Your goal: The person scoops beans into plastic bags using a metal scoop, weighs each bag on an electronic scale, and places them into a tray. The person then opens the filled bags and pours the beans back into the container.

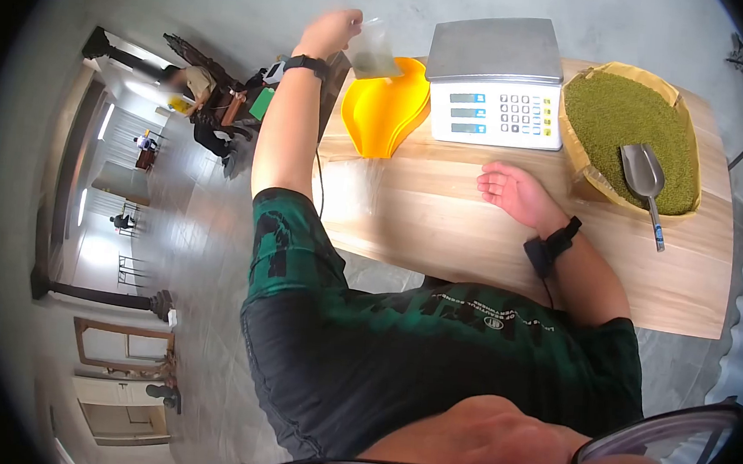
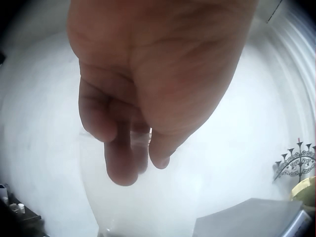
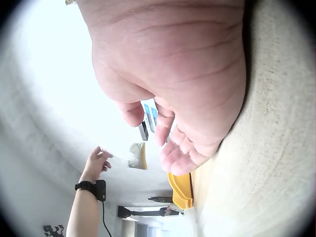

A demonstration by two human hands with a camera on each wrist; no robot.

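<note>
Pinching bag (image 1: pixel 371 57): left hand (image 1: pixel 330 34); near scale (image 1: pixel 495 78): right hand (image 1: pixel 519 196); blue labels (image 1: pixel 480 114) illegible

The left hand (image 2: pixel 153 74), at twelve o'clock, pinches a clear bag (image 2: pixel 143 207) hanging toward six; a scale (image 2: pixel 247 218) sits at five.

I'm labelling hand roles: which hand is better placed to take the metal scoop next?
Probably the right hand: it looks empty and lies nearer the metal scoop; the left hand holds a plastic bag.
</note>
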